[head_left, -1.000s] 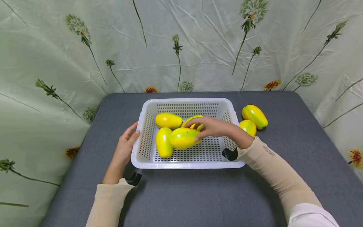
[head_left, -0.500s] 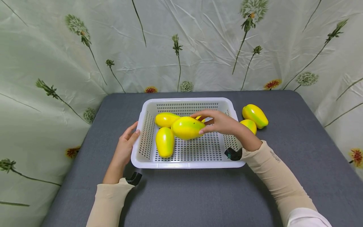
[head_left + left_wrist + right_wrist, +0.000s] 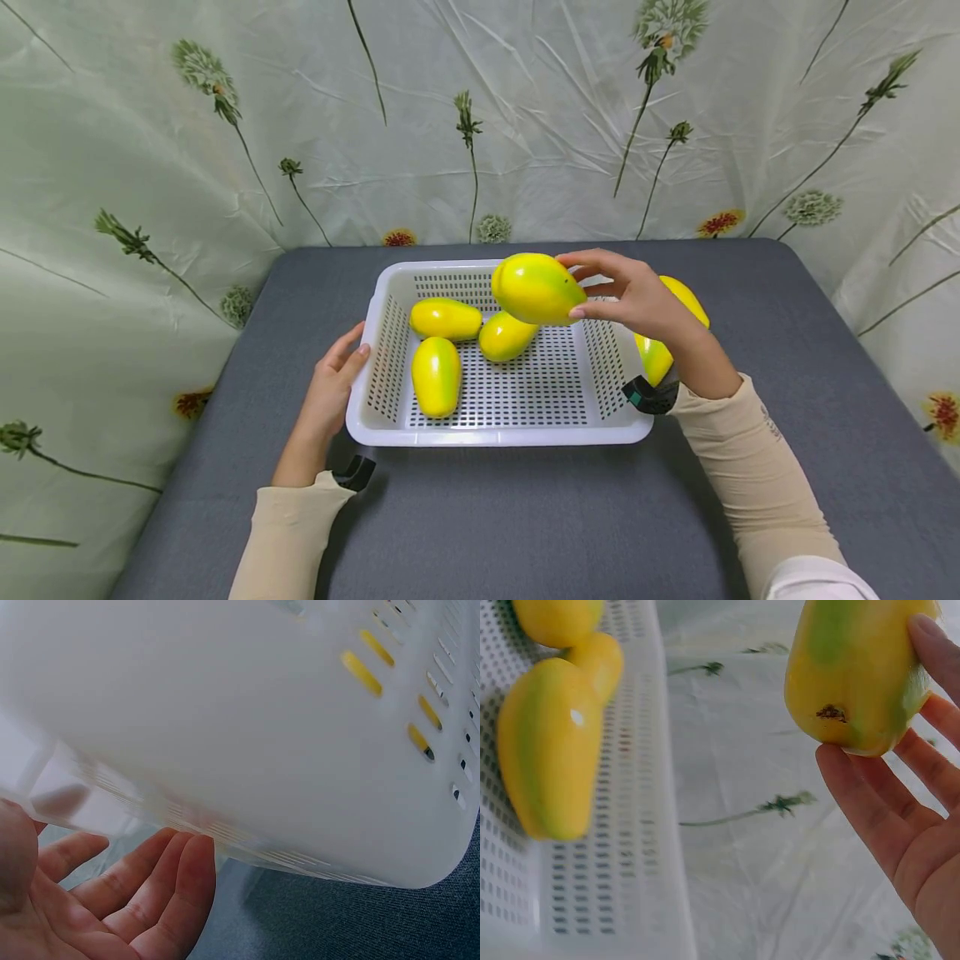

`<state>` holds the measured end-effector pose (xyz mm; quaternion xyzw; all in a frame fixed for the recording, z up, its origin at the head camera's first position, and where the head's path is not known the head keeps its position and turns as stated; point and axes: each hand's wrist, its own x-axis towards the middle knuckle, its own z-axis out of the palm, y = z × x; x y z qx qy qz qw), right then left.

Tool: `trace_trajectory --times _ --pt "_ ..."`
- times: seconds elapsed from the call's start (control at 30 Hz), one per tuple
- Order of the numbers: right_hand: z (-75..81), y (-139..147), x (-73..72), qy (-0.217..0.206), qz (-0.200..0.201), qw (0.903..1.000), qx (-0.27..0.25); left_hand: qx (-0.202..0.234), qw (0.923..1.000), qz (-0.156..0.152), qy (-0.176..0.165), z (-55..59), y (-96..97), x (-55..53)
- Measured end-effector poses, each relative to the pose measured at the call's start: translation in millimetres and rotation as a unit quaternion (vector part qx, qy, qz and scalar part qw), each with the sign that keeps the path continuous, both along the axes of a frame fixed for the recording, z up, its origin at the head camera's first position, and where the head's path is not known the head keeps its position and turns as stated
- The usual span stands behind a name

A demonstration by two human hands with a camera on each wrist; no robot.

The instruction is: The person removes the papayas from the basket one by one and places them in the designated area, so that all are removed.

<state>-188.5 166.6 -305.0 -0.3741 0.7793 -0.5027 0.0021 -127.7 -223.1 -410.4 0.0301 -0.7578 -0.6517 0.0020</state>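
Observation:
My right hand (image 3: 633, 292) holds a yellow-green papaya (image 3: 536, 289) by one end, above the back right part of a white plastic basket (image 3: 510, 437). In the right wrist view, the held papaya (image 3: 855, 675) shows a dark stem scar, and thumb and fingers pinch around it. Three papayas lie inside the basket: one at the back left (image 3: 446, 319), one at the front left (image 3: 437, 377) and one near the middle (image 3: 507, 337). My left hand (image 3: 333, 379) grips the basket's left rim; in the left wrist view its fingertips (image 3: 196, 859) touch the outer wall.
Two more papayas lie on the grey table (image 3: 495, 525) right of the basket: one farther back (image 3: 688, 298), one nearer (image 3: 654, 358), both partly behind the right hand and wrist. A white curtain (image 3: 555, 167) with a flower print hangs behind the table.
My right hand has lifted the papaya from the basket's middle, up and to the right. The middle papaya beneath it now shows fully. The left hand has stayed in place.

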Motion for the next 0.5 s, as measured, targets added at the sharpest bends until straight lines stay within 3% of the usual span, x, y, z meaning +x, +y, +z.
trace_trajectory --times 0.23,0.5 --pt "6.5 25 6.9 0.040 -0.034 0.9977 -0.043 0.002 1.0000 -0.001 -0.006 0.9 -0.6 -0.4" --pt "-5.3 46 15.8 0.042 -0.072 0.9922 -0.093 0.002 0.9999 0.001 -0.011 21.3 9.0 8.2"
